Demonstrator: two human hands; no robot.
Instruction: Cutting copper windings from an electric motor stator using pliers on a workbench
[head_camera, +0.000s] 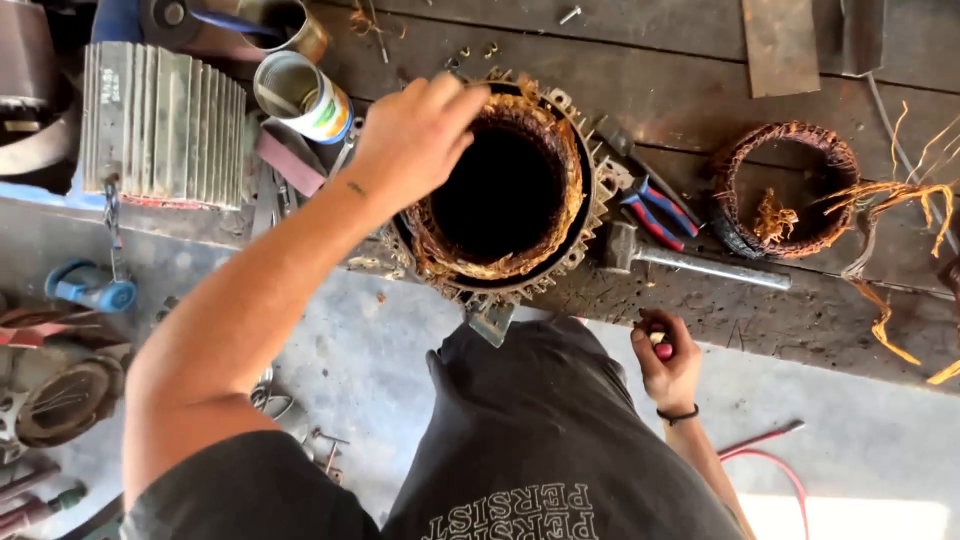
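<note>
My left hand (415, 140) grips the far-left rim of the motor stator (505, 190), bore facing up; my right hand (668, 362), nearer me, is closed on a small red-tipped tool (660, 345).

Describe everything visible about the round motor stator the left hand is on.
The motor stator stands on end at the edge of a dark workbench, its open dark bore facing up. A ring of brownish, frayed copper winding lines the bore, and a finned grey metal housing surrounds it. The left hand grips its upper-left rim, fingers on the winding. A hammer lies just to the right of it; whether they touch is unclear.
</note>
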